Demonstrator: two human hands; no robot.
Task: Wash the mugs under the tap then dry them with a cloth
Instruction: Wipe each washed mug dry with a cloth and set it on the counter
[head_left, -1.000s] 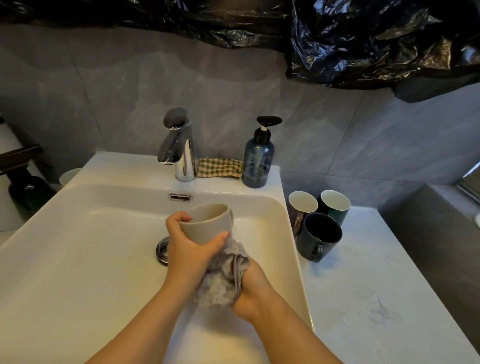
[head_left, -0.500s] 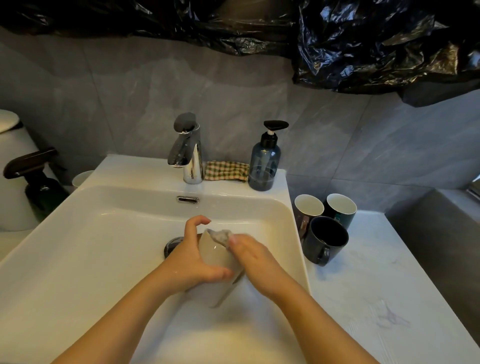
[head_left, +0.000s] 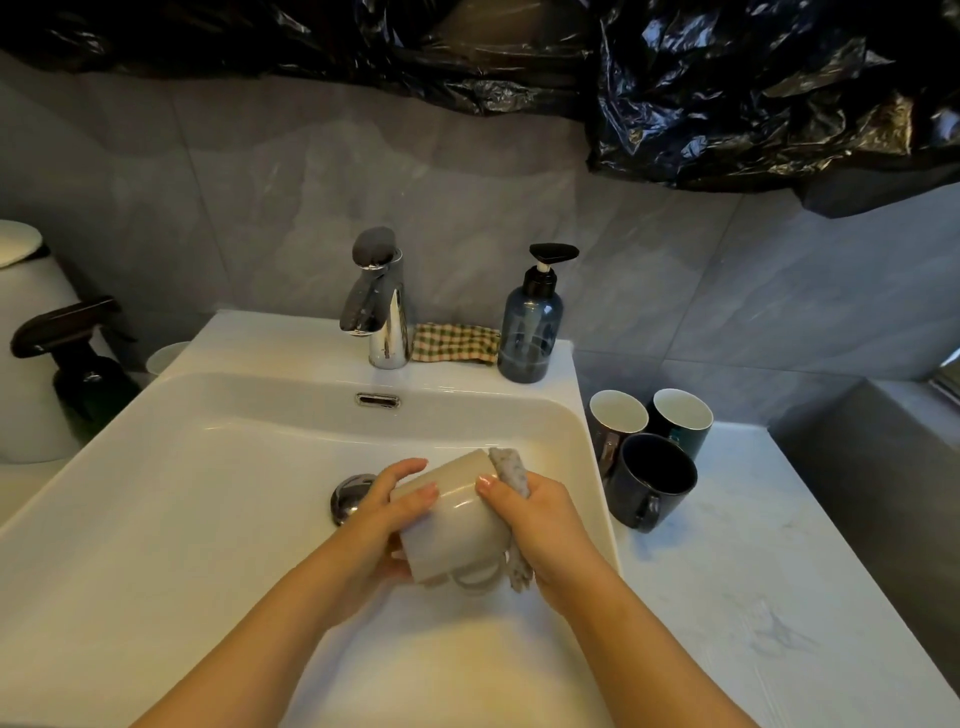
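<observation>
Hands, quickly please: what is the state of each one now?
Left hand: grips the beige mug.
Right hand: holds the speckled cloth against the mug.

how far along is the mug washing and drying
Seemingly done: rinsing the beige ceramic mug; the chrome tap shows no water. In hand: left hand grips it over the white sink, right hand presses a speckled grey cloth against it. Left: perhaps three dark mugs alongside.
</observation>
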